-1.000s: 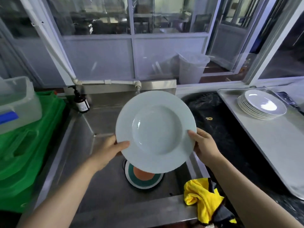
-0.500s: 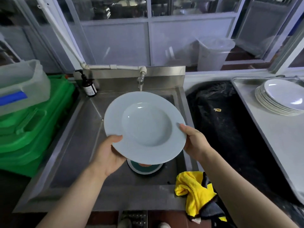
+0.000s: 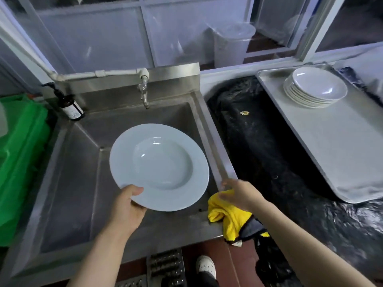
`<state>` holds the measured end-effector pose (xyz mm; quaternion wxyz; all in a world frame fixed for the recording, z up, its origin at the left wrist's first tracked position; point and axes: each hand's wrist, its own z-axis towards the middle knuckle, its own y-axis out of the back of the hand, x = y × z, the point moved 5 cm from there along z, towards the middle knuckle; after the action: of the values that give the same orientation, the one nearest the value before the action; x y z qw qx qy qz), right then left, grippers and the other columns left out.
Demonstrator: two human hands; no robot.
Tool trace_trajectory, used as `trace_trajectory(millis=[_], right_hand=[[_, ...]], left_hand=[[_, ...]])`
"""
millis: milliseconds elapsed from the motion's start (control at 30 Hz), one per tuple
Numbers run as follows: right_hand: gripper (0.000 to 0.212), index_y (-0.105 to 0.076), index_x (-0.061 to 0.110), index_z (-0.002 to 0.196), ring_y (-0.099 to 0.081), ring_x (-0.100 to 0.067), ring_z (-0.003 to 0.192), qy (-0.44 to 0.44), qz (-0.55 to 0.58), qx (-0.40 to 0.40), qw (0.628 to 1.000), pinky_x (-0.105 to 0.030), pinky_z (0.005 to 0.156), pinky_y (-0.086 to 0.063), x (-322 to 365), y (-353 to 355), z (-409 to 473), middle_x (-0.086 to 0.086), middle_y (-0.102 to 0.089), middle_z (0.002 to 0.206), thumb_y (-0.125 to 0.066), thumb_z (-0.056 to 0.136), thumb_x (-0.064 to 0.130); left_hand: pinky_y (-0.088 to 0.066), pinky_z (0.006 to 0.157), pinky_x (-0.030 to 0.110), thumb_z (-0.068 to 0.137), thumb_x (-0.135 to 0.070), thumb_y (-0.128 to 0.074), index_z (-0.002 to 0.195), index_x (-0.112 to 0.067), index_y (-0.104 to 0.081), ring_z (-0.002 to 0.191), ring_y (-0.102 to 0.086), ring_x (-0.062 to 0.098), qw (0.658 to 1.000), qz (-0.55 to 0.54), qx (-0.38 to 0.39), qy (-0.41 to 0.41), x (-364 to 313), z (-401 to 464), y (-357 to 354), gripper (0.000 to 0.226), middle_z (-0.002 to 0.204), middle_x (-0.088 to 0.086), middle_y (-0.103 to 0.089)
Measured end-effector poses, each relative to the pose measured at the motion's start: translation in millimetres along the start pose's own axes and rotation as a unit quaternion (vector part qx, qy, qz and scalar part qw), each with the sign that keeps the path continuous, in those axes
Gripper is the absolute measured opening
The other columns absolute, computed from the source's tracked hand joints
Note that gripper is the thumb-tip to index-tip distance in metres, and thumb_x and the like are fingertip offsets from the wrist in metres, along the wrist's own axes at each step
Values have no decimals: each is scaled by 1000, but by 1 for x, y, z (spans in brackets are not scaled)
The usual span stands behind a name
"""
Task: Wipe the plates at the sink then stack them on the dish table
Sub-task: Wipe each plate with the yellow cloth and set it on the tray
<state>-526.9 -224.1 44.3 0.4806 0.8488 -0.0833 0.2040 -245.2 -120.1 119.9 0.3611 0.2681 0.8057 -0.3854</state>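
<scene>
1. We've got the plate [image 3: 159, 166] tilted over the sink [image 3: 68, 183], left hand [image 3: 126, 208] pinching its near rim, thumb on top.
2. Right hand [image 3: 238, 193] is off the plate, fingers loosely spread, resting on the yellow cloth [image 3: 226, 216] at the sink corner.
3. Way past the right hand, a stack [image 3: 315, 88] sits on the table [image 3: 342, 146].

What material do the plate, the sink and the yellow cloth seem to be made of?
Plate: probably glazed ceramic, pale and glossy with small highlights; melamine is possible.
Sink: most likely stainless steel, dull grey brushed metal with folded seams.
Cloth: soft fabric, perhaps microfibre; it lies crumpled in folds with a matte surface.
</scene>
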Motion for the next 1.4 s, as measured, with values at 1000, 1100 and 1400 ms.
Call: trace_trajectory(millis=[1000, 1100, 1400], right_hand=[[65, -34, 33, 145, -22, -30, 139, 317, -91, -232, 915, -46, 108, -31, 280, 74, -38, 4, -20, 157, -61, 87, 43], [66, -32, 40, 145, -19, -30, 138, 320, -182, -202, 908, -48, 106, -33, 279, 72, -36, 6, -16, 157, -60, 87, 28], [59, -45, 33, 137, -42, -25, 123, 404, -195, -57, 892, -40, 96, -43, 292, 34, -72, 5, -50, 136, -54, 83, 10]], left_hand=[[-45, 87, 37, 62, -4, -56, 89, -1, -65, 93, -62, 28, 992, 43, 101, -58, -74, -29, 24, 29, 87, 12, -70], [-53, 70, 24, 70, 4, -54, 76, -4, -71, 73, -70, 12, 989, 30, 116, -82, -83, -37, 29, 20, 73, 1, -73], [-53, 80, 39, 58, -6, -51, 78, -16, -79, 83, -71, 25, 994, -46, 87, -48, -78, -36, 52, 36, 87, 11, -74]])
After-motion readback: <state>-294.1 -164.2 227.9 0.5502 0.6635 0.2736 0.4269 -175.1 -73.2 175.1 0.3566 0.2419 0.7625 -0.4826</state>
